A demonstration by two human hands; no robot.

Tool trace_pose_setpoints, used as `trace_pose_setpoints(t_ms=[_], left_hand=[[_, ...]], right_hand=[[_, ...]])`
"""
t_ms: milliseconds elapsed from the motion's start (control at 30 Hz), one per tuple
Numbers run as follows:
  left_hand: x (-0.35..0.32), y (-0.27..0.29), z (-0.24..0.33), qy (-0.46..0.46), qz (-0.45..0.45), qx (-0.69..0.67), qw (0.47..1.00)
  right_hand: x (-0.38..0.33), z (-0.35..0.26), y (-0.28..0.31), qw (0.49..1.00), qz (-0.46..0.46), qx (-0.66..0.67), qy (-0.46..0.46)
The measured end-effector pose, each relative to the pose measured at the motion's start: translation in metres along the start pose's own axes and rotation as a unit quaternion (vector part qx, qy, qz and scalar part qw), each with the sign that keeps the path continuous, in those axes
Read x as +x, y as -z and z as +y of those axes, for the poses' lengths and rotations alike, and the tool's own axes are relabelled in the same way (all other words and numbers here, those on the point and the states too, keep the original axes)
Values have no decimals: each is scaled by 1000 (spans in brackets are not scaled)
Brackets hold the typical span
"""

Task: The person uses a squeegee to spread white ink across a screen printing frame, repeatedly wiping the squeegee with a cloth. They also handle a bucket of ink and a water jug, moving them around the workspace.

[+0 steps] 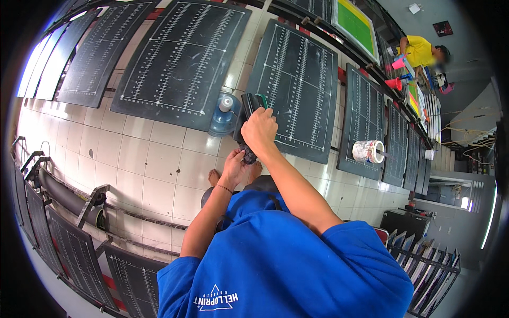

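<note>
**Two-handed hold on a dark tool above the tiled floor**

While only the head view is on offer, it shows enough to weigh the risks. The right hand [259, 130] is closed over the upper part of a long black flat-bladed tool with a green edge [249, 114], and the left hand [233, 167] is curled around the tool's lower end, just below the right one. What kind of tool it is I cannot tell for sure.

Taking the tool as the landmark: just to its left stands a pale blue plastic water jug with a white cap [224, 114] on the cream tiled floor [143, 159]; beneath it show the person's bare feet [214, 176]; behind and beside it lie large dark rectangular printing boards with white ruled marks [299, 87]; well to its right a white paint-stained tub [368, 151] rests on another board.

In my judgement, a slip of either grip would drop the tool onto the bare feet. A swing leftward could knock the jug over, and any ink on the blade might smear the nearby boards.
</note>
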State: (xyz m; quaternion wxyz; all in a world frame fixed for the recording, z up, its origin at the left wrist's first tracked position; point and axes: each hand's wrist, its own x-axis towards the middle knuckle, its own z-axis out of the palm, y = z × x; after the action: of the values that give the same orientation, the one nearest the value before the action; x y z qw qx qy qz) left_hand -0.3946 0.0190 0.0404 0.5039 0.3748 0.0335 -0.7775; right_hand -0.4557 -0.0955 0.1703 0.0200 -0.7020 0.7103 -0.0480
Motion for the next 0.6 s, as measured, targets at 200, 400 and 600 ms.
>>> trace_pose_setpoints(t_ms=[200,400,600], left_hand=[[-7,11,24,-7,4,6,1000],[0,54,17,-10,-14,24,1000],[-11,58,26,8,12,24,1000]], right_hand=[[51,0,30,984,-95,113,-104],[87,134,10,684,-165,630,-329],[84,224,12,499,-139,748,-415]])
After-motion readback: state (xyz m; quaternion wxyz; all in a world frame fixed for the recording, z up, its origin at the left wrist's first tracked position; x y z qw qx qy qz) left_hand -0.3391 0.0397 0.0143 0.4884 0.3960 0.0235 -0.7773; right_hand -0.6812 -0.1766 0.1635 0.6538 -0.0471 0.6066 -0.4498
